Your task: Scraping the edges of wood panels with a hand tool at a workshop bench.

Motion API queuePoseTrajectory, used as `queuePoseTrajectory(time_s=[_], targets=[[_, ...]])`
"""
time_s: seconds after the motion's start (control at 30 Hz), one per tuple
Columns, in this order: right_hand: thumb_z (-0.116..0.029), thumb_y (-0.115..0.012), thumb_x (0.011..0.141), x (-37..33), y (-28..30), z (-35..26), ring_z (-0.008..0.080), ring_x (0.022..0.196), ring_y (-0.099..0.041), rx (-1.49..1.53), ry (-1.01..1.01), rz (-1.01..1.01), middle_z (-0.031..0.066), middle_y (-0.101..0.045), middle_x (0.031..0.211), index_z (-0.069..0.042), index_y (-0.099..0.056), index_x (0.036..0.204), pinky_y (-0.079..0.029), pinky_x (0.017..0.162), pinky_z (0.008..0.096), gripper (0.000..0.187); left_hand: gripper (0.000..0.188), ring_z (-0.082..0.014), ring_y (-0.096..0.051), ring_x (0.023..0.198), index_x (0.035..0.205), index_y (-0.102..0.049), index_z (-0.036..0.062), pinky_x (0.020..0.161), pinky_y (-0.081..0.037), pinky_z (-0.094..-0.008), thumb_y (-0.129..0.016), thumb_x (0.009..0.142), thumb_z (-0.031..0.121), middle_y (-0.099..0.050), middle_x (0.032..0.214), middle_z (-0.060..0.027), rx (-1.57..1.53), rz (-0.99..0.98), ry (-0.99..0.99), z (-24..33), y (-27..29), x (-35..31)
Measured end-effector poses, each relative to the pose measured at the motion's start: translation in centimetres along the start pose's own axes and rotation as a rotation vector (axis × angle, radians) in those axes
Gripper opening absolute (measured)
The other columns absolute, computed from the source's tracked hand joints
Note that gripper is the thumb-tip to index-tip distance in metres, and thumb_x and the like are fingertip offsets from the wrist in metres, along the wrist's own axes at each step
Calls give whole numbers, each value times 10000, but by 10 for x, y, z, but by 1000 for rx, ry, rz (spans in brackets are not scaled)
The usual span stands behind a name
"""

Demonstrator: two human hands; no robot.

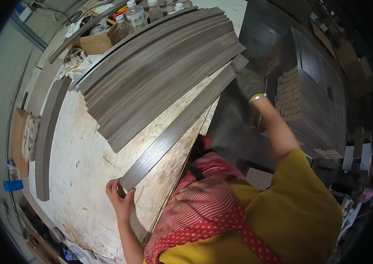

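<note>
Both hands are well apart, at opposite ends of one grey-brown wood-grain plank (pixel 183 122): the bare left hand (pixel 123 204) has thumb and fingers closed about its near end, while the gloved right hand (pixel 250 82) is blurred at the far end, so I cannot tell whether it grips. The plank lies between them on the worn white surface (pixel 78 149), its long axis slanting from the left hand forward to the right. Beyond it, forward of the left hand, spread overlapping matching boards (pixel 160 79); farther still stand clear plastic bottles (pixel 136 17).
</note>
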State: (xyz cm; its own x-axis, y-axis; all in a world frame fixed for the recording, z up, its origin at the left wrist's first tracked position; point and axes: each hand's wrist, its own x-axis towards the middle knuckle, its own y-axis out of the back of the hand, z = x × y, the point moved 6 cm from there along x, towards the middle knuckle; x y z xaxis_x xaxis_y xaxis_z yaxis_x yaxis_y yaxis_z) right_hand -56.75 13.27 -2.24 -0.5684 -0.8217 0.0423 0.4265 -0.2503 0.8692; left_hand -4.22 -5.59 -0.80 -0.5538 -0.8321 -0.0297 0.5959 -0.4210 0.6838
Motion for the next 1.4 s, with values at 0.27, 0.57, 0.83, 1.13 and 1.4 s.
queuePoseTrajectory(time_s=[0.27, 0.57, 0.83, 1.13, 1.4], targets=[[-154, -468, 841, 0, 33, -27, 276, 596, -606, 69, 93, 561, 118, -605, 648, -65, -625, 767, -470, 524, 422, 194, 635, -326, -431, 1152, 1178, -524, 20, 1012, -363, -400, -754, 588, -23, -437, 1211, -151, 95, -73, 100, 4, 5, 10], [-239, -560, 832, 28, -3, 128, 387, 837, -611, 921, -299, 115, 191, -644, 884, -45, -627, 916, -477, 756, 450, 222, 707, -361, -403, 1215, 1278, -485, 43, 1033, -343, -426, -772, 632, 41, -435, 1277, -186, 333, -80, 19, 36, -4, 10], [-243, -614, 866, 5, -36, 97, 84, 747, -548, 1854, -499, 166, 9, -599, 824, -17, -655, 969, -443, 690, 243, 253, 370, -252, -540, 1032, 1221, -556, 5, 929, -422, -351, -594, 894, 175, -586, 1100, -124, 99, -329, 148, 22, 16, 21], [-198, -615, 868, -60, 158, -115, 240, 743, -617, 1138, 447, 349, 94, -616, 767, -61, -653, 982, -480, 660, 322, 182, 655, -208, -653, 881, 1167, -546, -74, 748, -549, -292, -311, 992, 511, -656, 1029, -182, -801, -586, 760, -13, -1, -7], [-208, -545, 894, -117, 241, -301, 237, 628, -572, 819, 1075, 202, 74, -558, 719, -65, -605, 844, -472, 567, 394, 163, 752, -210, -681, 730, 1192, -513, -77, 658, -573, -253, -219, 973, 580, -680, 918, -210, -1008, -624, 660, -18, -8, -5]])
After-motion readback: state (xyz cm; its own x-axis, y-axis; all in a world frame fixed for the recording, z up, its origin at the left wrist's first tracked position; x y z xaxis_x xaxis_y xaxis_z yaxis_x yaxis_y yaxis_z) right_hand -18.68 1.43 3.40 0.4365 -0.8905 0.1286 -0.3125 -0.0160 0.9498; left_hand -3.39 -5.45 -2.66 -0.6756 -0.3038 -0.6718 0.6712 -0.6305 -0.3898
